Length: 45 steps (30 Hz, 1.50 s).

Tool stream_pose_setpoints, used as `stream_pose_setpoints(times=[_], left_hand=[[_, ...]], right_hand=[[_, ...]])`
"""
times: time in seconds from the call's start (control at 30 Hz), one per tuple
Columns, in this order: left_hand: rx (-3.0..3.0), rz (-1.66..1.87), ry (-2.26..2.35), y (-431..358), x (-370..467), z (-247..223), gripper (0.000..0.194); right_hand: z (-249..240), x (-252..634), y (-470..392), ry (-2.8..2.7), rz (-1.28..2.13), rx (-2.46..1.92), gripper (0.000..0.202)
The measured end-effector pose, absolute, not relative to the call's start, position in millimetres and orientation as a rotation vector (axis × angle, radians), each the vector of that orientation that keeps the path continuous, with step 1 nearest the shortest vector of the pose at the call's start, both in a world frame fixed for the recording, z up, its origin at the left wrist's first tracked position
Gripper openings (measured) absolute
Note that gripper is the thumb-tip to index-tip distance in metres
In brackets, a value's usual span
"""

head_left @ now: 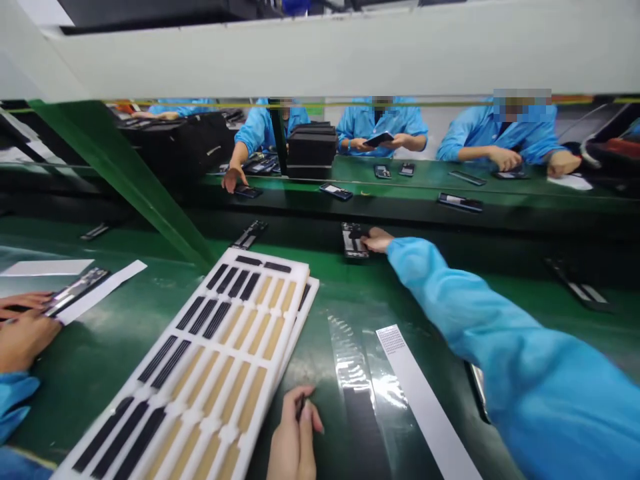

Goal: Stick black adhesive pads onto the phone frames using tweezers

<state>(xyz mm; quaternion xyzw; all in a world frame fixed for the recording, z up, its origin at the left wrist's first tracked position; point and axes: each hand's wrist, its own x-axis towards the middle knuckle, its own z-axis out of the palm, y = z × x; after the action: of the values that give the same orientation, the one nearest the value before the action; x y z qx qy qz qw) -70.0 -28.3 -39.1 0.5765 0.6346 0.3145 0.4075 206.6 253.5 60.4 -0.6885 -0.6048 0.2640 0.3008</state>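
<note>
My right hand (379,240) reaches forward in a blue sleeve, its fingers closed on the right edge of an opened phone (351,241) with dark and silver inner parts. Low in the view, my left hand (295,437) is closed in a pinch; something small and dark shows between its fingers, too small to name. Beside it on the left lies a white foam tray (304,270) with rows of black strips (161,363) and tan slots, stacked on another tray. To its right are clear plastic film (350,353) and a long white strip (425,400) with tiny printed marks.
A co-worker's hands (30,327) hold another phone (75,290) at the left. A green post (125,180) slants behind the tray. Along the dark belt lie several phones (460,202). Co-workers in blue sit opposite, near a black box stack (313,150). A phone (479,390) lies partly under my right sleeve.
</note>
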Motion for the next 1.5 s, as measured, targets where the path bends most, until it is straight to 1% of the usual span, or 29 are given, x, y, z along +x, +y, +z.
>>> stream_pose_setpoints(times=[0.03, 0.07, 0.1, 0.17, 0.23, 0.33, 0.43, 0.53, 0.67, 0.73, 0.83, 0.93, 1.03, 1.13, 1.33, 1.5], left_hand=[[1.507, 0.762, 1.603, -28.8, -70.3, -38.1, 0.038], [1.569, 0.731, 1.596, -29.2, -70.4, -37.3, 0.033], [1.640, 0.700, 1.578, -29.4, -70.4, -36.7, 0.030], [1.801, 0.630, 1.505, -29.9, -70.2, -36.4, 0.030], [1.961, 0.548, 1.412, -30.4, -69.5, -36.6, 0.039], [2.130, 0.435, 1.305, -31.3, -66.5, -35.2, 0.062], [2.408, 0.272, 1.259, -32.0, -60.7, -29.3, 0.079], [2.724, 0.068, 1.253, -32.4, -53.7, -22.0, 0.083], [2.845, 0.044, 1.289, -32.3, -47.1, -19.3, 0.080], [2.857, 0.056, 1.328, -32.3, -45.6, -20.4, 0.080], [2.861, 0.044, 1.356, -33.2, -44.6, -21.7, 0.081], [2.854, 0.022, 1.355, -35.2, -44.1, -21.7, 0.080], [2.840, -0.006, 1.364, -36.6, -43.6, -21.8, 0.081], [2.842, 0.011, 1.352, -35.8, -42.7, -21.8, 0.081], [2.864, 0.101, 1.324, -30.4, -40.9, -18.8, 0.074], [2.830, 0.074, 1.279, -29.2, -40.3, -18.1, 0.071]], right_hand=[[62.0, 217.4, 238.2, -1.641, 0.753, -1.859, 0.029], [62.2, 227.6, 217.7, -1.681, 0.808, -1.886, 0.034], [60.3, 236.7, 192.0, -1.719, 0.855, -1.900, 0.050], [48.2, 249.2, 127.0, -1.768, 0.923, -1.898, 0.042], [25.6, 252.8, 53.4, -1.774, 0.944, -1.894, 0.036], [-13.6, 247.6, -41.6, -1.709, 1.026, -1.857, 0.030], [-29.2, 243.2, -90.3, -1.536, 1.027, -1.930, 0.032], [-10.6, 241.6, -93.9, -1.248, 0.993, -1.954, 0.038], [17.4, 225.8, -67.1, -0.909, 1.010, -1.674, 0.059], [16.0, 211.2, -53.0, -0.824, 1.009, -1.627, 0.065], [2.5, 189.8, -36.5, -0.799, 1.153, -1.645, 0.067], [-7.8, 176.4, -25.9, -0.963, 1.220, -1.612, 0.058], [-12.7, 170.4, -21.8, -1.190, 1.173, -1.608, 0.040], [-17.3, 167.5, -23.3, -1.359, 1.093, -1.621, 0.031], [-21.3, 160.6, -24.0, -1.446, 1.045, -1.637, 0.029], [-11.6, 158.2, -21.1, -1.262, 1.102, -1.683, 0.035]])
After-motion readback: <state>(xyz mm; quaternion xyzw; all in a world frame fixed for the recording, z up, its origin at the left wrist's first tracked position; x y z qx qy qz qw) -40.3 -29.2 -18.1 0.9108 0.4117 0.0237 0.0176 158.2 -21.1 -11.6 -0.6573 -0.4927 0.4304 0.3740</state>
